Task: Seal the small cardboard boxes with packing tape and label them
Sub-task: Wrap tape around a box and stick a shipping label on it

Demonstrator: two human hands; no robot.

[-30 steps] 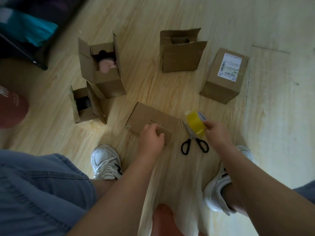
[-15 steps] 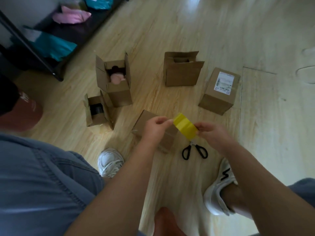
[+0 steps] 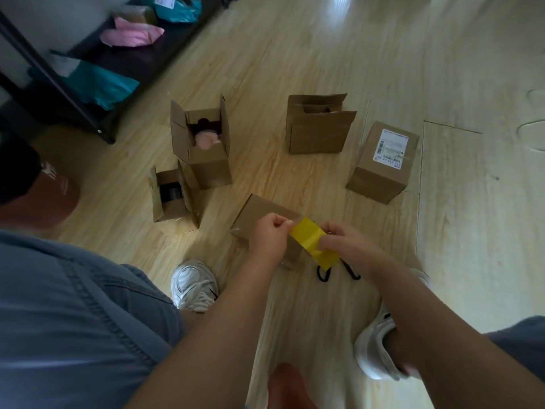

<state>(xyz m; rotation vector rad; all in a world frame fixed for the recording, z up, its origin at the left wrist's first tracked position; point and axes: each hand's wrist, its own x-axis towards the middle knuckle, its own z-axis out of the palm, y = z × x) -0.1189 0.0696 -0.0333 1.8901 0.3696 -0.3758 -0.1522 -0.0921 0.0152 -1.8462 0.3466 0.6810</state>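
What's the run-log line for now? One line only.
left hand: pinches yellow tape | right hand: pinches same tape | closed box: floor, behind tape

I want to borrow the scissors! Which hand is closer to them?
Right. The right hand sits just above the scissors in the view, hiding part of them. The left hand is farther off, over the closed box, pinching the yellow tape too.

- the left hand [image 3: 269, 237] and right hand [image 3: 343, 242] each pinch the yellow tape [image 3: 309, 240], held between them above a closed box [image 3: 259, 214] on the floor [image 3: 295, 54].
- black scissors [image 3: 323, 274] lie beside that box, partly hidden under the tape.
- a tall open box [image 3: 203, 160] holds something pink, with a small open box [image 3: 171, 202] just beside it.
- a third open box [image 3: 318, 134] stands further back.
- a labelled box [image 3: 380, 175] stands closed at the right.
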